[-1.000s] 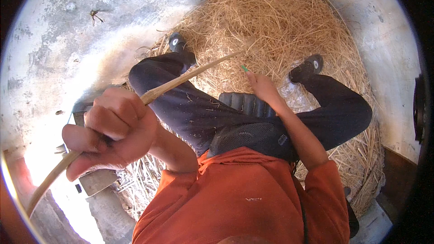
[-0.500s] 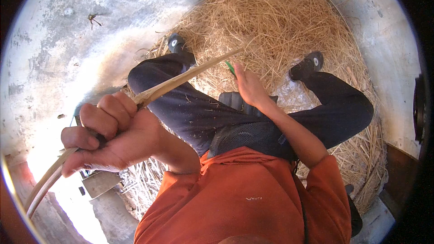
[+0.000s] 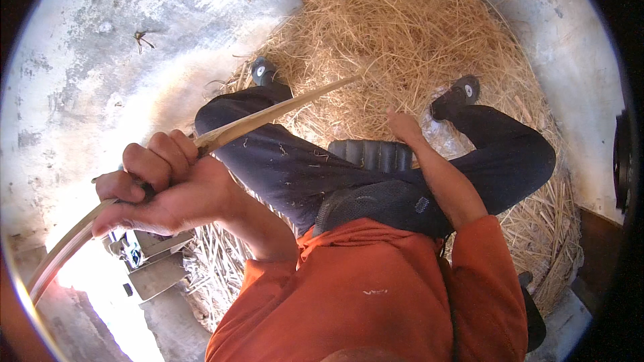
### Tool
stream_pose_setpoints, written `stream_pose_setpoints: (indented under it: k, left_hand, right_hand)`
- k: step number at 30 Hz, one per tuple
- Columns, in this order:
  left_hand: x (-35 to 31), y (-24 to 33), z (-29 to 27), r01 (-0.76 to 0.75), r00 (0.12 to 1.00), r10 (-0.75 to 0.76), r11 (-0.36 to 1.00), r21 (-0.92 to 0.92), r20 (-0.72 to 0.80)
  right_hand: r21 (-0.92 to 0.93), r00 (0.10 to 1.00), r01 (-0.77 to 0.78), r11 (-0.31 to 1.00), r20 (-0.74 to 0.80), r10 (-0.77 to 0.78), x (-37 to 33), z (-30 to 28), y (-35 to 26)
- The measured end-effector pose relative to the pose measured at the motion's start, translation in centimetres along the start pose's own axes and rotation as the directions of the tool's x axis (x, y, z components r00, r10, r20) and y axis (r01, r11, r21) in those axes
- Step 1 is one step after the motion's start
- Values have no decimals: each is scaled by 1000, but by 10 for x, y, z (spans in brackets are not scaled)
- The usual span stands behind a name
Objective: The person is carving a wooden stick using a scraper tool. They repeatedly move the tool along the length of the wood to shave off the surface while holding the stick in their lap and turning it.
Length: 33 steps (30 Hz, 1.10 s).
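Observation:
A long tan strip, like split cane or bamboo, [image 3: 268, 114] is gripped in my left hand [image 3: 161, 184], whose fingers are curled around it. Its tapered end points up and right over my left leg toward the straw; the other end bends away past my thumb to the lower left rim. My right hand [image 3: 406, 126] is closed in front of my lap, apart from the strip's tip. Whatever it holds is hidden by the fingers in this picture.
Loose dry straw [image 3: 402, 20] covers the floor around my dark shoes. Pale worn walls [image 3: 134, 60] stand at left and right. A dark ribbed pad [image 3: 372, 154] lies between my legs. By my left elbow is a box-like metal object [image 3: 157, 275].
My right hand has moved right and slightly down, away from the strip. The green thing that stuck out of it earlier no longer shows. My left hand has barely shifted, still gripping the strip.

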State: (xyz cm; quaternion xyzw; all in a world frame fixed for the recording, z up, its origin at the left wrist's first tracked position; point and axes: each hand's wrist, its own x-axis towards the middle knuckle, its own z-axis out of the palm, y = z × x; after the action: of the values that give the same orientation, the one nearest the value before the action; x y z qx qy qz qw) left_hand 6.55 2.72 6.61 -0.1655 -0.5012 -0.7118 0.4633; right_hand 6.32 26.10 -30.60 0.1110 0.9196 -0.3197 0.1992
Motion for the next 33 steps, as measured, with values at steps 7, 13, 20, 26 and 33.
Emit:
stream_pose_setpoints:
  k: [7,13,20,26,33]
  left_hand:
    - [7,-4,-9,-16,997,20,998,54,-73]
    - [3,-3,8,-69,968,127,964,256,-217]
    - [-3,-2,13,-86,957,159,955,284,-244]
    - [-9,2,17,-58,977,92,982,177,-190]
    - [-7,2,7,-42,989,63,986,161,-130]
  right_hand:
    - [404,986,153,902,-8,-164,-42,-67,-125]
    - [536,884,428,727,-81,-461,-123,-92,-196]
    - [402,917,397,825,-129,-378,-118,-65,-183]
    - [361,912,410,838,-159,-377,-121,-65,-176]
    - [386,899,435,813,-136,-417,-125,-67,-166]
